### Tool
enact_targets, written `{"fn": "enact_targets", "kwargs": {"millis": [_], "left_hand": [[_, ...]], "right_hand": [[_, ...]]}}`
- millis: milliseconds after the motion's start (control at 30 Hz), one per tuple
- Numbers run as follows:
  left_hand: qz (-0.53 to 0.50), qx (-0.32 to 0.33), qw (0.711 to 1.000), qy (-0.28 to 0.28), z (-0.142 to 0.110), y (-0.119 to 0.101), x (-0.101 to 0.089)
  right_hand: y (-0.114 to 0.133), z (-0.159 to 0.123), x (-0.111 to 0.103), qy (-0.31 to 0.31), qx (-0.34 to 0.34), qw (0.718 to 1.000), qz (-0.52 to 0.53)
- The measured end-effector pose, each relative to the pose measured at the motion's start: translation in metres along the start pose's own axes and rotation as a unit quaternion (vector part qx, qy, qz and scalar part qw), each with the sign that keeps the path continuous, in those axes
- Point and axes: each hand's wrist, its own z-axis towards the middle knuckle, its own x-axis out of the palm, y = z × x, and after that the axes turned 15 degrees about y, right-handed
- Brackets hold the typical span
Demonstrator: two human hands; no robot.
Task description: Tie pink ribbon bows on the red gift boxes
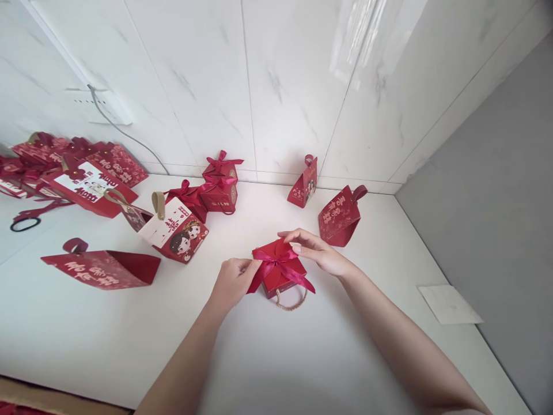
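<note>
A small red gift box [273,283] with a folded top sits in front of me on the white table. A crimson ribbon [276,262] is tied in a bow across its top, its tails hanging over the sides. The left tail is pinched between the thumb and fingers of my left hand [235,281] at the box's left edge. My right hand [323,253] holds the far right corner, fingers along the back edge and thumb at the top. A twisted cord handle [292,308] loops out from the near side.
Red bags with strap handles stand at the back, one small [303,183] and one larger [340,218]. Ribboned boxes [219,193], a cartoon-printed box [179,233], an open-sided bag [103,270], scissors [26,223] and a pile of bags [78,153] lie left. A white sheet [449,304] is right.
</note>
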Motion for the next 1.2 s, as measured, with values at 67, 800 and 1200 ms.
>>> {"fn": "enact_targets", "kwargs": {"millis": [67,800,1200], "left_hand": [[-0.057,0.005,0.996,0.071,-0.003,-0.004,-0.006],[-0.108,0.027,0.976,0.187,-0.015,-0.024,-0.009],[0.061,-0.009,0.986,0.154,-0.026,-0.034,-0.005]], "right_hand": [[0.007,-0.001,0.003,-0.035,-0.005,0.998,-0.047],[0.006,0.007,0.067,-0.161,0.061,0.852,-0.494],[0.012,0.003,0.071,-0.188,0.05,0.85,-0.489]]}}
